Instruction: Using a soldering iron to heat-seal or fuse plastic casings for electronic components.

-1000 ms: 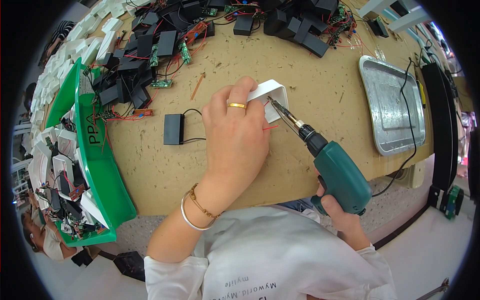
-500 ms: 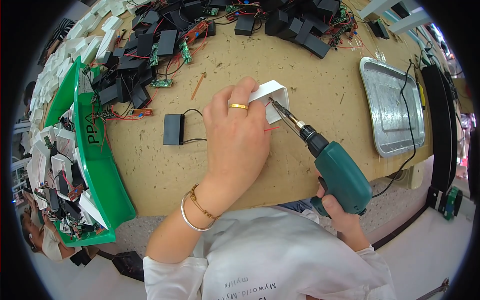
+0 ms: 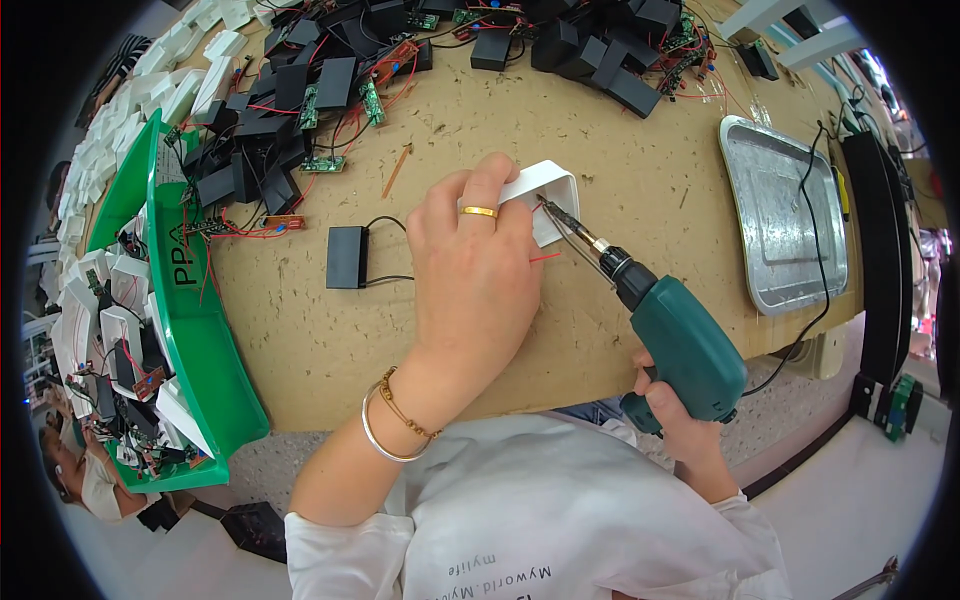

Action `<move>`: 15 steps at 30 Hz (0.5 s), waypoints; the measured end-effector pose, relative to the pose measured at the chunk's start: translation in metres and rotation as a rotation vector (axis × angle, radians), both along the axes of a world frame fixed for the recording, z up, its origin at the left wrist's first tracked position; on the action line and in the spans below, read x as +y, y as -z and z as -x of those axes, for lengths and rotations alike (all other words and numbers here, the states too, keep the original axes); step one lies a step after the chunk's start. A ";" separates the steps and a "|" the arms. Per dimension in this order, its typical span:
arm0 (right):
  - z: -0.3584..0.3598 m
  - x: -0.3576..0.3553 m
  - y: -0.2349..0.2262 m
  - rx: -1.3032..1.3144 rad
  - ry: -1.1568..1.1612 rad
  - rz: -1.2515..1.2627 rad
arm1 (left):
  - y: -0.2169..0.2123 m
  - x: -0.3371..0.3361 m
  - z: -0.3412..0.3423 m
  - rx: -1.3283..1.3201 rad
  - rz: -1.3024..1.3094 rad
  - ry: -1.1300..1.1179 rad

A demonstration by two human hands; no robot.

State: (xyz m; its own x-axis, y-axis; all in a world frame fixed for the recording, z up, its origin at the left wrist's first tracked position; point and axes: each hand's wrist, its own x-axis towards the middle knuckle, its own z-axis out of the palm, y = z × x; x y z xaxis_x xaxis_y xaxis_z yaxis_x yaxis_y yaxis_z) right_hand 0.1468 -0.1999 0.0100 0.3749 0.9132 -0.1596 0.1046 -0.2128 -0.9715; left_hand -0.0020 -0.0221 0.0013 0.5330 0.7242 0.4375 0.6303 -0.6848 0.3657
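My left hand (image 3: 475, 250) grips a white plastic housing (image 3: 558, 190) near the middle of the table, its fingers wrapped over the left side. A bit of red wire (image 3: 545, 257) sticks out beside the fingers. My right hand (image 3: 680, 415) is closed round the handle of a green pistol-shaped soldering gun (image 3: 688, 340). The gun's metal tip reaches into the open side of the housing; the exact contact point is hard to make out. Left of my left hand lies a black box (image 3: 347, 257), whose two black leads run toward the hand and vanish under it.
Black boxes (image 3: 335, 82), circuit boards and red wires are heaped along the far side. A green bin (image 3: 215, 360) full of white housings stands at left, more white housings (image 3: 170, 60) behind it. At right lies a metal tray (image 3: 790, 215), a black cable (image 3: 815, 240) across it.
The body of the soldering gun has shifted very slightly to the right. Both hands and the white housing otherwise stay in the same place.
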 end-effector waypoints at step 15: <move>-0.002 0.000 0.000 0.030 -0.024 -0.007 | -0.001 0.000 -0.001 0.003 -0.006 0.001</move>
